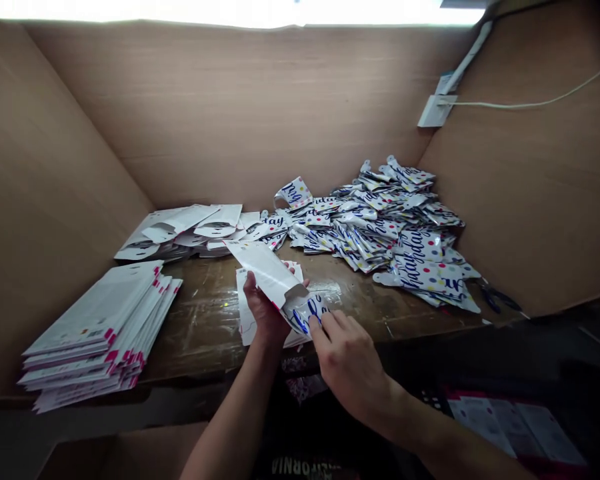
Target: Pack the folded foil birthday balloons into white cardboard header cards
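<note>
A white paper envelope [263, 267] lies tilted across my left hand [267, 310], whose fingers and thumb wrap round it. From its open lower right end sticks a folded foil balloon [305, 315] with blue lettering. My right hand [347, 347] pinches the outer end of this balloon; its fingertips are closed on it. Part of the balloon is hidden inside the envelope. Under my left hand, more white envelopes [245, 320] rest on the brown table [200, 333].
A neat stack of white envelopes [100, 320] stands at the left, with looser envelopes [180, 230] behind. Folded balloons [375, 227] form a large heap at the right. Dark-handled pliers [503, 299] lie beside it. Cardboard walls [280, 107] enclose the table.
</note>
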Available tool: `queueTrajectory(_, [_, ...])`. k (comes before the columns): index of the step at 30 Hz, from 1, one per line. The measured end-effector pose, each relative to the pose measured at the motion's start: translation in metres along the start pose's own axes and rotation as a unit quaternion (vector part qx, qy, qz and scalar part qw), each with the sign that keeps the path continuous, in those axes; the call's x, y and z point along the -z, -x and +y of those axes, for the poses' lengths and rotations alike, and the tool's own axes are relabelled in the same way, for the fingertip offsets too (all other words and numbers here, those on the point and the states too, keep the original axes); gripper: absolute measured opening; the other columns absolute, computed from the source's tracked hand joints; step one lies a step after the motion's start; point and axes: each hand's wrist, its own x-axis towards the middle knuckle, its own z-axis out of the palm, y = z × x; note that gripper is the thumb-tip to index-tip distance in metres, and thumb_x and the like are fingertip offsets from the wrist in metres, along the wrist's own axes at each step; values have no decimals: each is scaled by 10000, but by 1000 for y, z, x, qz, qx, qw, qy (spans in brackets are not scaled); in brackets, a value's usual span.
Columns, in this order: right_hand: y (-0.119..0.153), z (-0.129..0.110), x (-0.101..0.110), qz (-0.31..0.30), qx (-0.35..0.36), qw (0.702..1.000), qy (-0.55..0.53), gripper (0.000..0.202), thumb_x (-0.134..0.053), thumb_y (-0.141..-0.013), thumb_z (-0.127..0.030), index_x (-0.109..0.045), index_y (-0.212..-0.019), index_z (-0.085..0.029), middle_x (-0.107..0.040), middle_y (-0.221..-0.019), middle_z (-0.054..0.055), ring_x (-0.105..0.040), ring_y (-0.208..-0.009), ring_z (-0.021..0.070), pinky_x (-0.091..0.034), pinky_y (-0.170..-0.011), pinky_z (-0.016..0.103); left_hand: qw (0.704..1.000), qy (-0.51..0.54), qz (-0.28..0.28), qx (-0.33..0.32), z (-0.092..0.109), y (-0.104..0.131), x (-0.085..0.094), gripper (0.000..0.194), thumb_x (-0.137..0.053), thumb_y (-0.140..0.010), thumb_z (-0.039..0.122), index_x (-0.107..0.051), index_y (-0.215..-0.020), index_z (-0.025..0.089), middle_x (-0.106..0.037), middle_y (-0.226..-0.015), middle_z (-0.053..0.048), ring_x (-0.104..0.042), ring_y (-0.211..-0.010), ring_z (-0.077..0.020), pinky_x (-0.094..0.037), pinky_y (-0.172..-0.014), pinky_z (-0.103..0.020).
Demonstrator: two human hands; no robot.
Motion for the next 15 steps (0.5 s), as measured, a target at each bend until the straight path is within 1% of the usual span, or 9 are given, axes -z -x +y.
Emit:
queueTrajectory(2, [-5, -8, 3, 8, 9, 1000, -5, 266, -574, -909, 16, -740, -1050, -138, -671, -889, 105, -581, -813, 276, -483, -711, 422, 1000, -3, 7, -2, 2, 2, 3, 628, -669, -865, 669, -725, -1216, 152, -772, -1105, -130, -742, -1057, -310, -632, -951, -523])
queueTrajectory(5, [-13, -20, 7, 14, 28, 999, -30, 243, -569, -901, 23, -720, -963, -156, -661, -891, 96, -581, -808, 271, -486, -714, 426, 1000, -1, 15, -5, 5, 4, 6, 641, -673, -854, 680, -731, -1215, 152, -767, -1138, -132, -732, -1109, -324, -637, -956, -513])
queueTrajectory(8, [-23, -29, 6, 1, 46, 998, -49, 251, -559, -884, 25, -706, -953, -166, -660, -879, 88, -583, -799, 264, -488, -691, 418, 1000, 0, 14, -6, 7, 6, 7, 670, -651, -861, 693, -722, -1246, 150, -762, -1178, -145, -721, -1142, -333, -630, -970, -538])
queueTrajectory(10, [-31, -32, 2, -6, 37, 998, -49, 234, -566, -892, 6, -708, -964, -166, -675, -889, 95, -601, -818, 272, -501, -695, 415, 1000, 0, -5, 15, 8, 7, 8, 715, -645, -856, 706, -713, -1274, 130, -759, -1200, -164, -720, -1146, -347, -615, -992, -566])
queueTrajectory(12, [-37, -32, -2, -5, 13, 998, -54, 218, -571, -927, -30, -721, -1025, -156, -700, -918, 107, -630, -850, 281, -528, -731, 417, 999, 10, -23, 44, 11, 8, 11, 780, -640, -843, 733, -696, -1315, 115, -753, -1224, -180, -717, -1159, -366, -594, -1020, -593])
queueTrajectory(14, [-37, -32, -6, -8, 15, 995, -96, 278, -564, -987, -97, -702, -1226, -127, -739, -1048, 134, -669, -966, 291, -561, -864, 437, 997, 31, -25, 68, 15, 8, 15, 836, -621, -830, 780, -684, -1343, 122, -757, -1215, -183, -707, -1186, -385, -574, -1038, -617])
queueTrajectory(15, [-35, -33, -8, -17, 32, 991, -129, 353, -556, -1022, -151, -646, -1361, -112, -741, -1171, 155, -673, -1080, 297, -557, -963, 451, 996, 41, -22, 76, 17, 8, 17, 853, -609, -822, 806, -685, -1342, 134, -763, -1196, -180, -703, -1196, -393, -569, -1039, -625])
